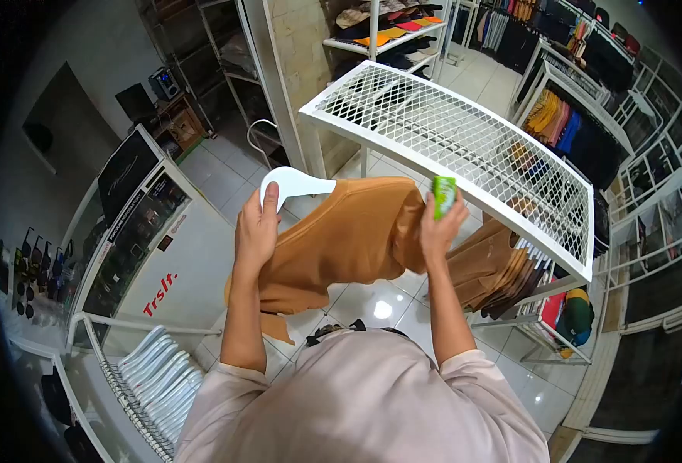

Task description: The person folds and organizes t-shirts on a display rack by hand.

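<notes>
My left hand (pixel 256 234) is closed round one end of a white hanger (pixel 301 184), with the thumb lying on top of it. From the hanger a tan-brown shirt (pixel 341 231) drapes down in folds between my arms. My right hand (pixel 440 231) is closed at the shirt's right side. Between its thumb and fingers stands a small bright green item (pixel 443 193) with pale markings, like a little packet. The shirt's cloth runs right beside that hand.
A white mesh-topped rack (pixel 464 147) stands just ahead and right, with brown garments (pixel 484 266) hanging beneath. White hangers (pixel 160 370) crowd a rail at lower left. Left is a counter (pixel 171 262) with red lettering. Caps (pixel 391 31) fill a shelf behind.
</notes>
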`<state>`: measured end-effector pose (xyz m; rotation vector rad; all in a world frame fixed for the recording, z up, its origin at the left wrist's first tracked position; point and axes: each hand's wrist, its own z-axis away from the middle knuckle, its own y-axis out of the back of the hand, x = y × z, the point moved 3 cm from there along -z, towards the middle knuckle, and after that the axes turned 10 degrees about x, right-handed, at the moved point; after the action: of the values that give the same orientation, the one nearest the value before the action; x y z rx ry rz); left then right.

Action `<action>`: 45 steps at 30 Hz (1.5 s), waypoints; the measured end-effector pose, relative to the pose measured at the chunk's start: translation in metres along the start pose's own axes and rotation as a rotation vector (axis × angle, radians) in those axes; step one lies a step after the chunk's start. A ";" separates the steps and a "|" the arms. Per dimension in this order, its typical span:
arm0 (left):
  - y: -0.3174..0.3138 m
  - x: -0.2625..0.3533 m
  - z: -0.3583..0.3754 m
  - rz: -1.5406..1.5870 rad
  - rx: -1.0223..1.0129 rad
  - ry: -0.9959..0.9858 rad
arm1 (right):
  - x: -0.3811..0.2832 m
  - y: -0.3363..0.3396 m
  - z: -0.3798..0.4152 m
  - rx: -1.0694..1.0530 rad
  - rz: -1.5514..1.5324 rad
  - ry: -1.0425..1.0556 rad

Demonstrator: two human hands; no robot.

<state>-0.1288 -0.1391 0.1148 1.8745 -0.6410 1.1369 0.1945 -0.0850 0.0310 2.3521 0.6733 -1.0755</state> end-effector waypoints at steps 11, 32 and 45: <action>-0.049 0.023 0.004 0.025 -0.105 -0.148 | 0.012 0.020 0.004 0.041 0.020 0.316; -0.119 0.046 0.023 0.186 -0.372 -0.187 | 0.011 0.129 -0.011 0.314 0.197 0.089; -0.139 0.056 0.025 0.197 -0.452 -0.240 | 0.067 0.164 -0.016 0.459 0.330 -0.138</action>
<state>0.0139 -0.0878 0.1040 1.5883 -1.1372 0.8030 0.3406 -0.1862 0.0217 2.6045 -0.0260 -1.3262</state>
